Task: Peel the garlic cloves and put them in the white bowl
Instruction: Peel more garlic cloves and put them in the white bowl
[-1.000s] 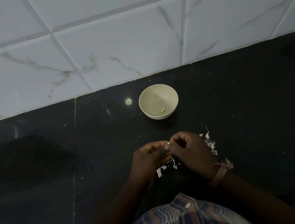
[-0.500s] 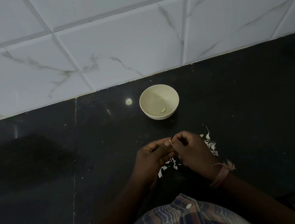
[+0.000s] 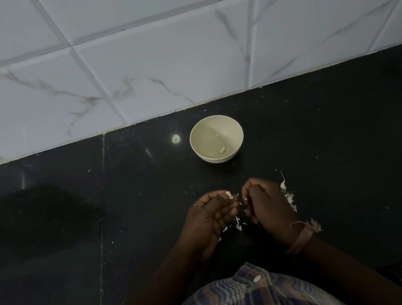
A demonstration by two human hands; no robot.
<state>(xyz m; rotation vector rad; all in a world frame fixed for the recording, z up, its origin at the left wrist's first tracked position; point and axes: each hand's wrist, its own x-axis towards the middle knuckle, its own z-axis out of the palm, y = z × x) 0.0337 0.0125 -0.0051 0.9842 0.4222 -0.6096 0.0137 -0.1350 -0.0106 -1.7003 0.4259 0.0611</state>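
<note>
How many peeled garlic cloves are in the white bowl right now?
1. One peeled clove lies at the bottom of the white bowl, toward its near side. The pale speck above it is too small to identify.

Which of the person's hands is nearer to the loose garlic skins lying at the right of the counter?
Right. The right hand lies directly beside the garlic skins; the left hand is farther, beyond the right hand.

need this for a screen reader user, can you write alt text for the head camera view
Seen from above, a person's left hand pinches a small garlic clove while the right hand is curled beside it, over a black countertop. A white bowl beyond the hands holds one peeled clove, and white garlic skins lie scattered by the hands below a marbled tile wall.
</note>
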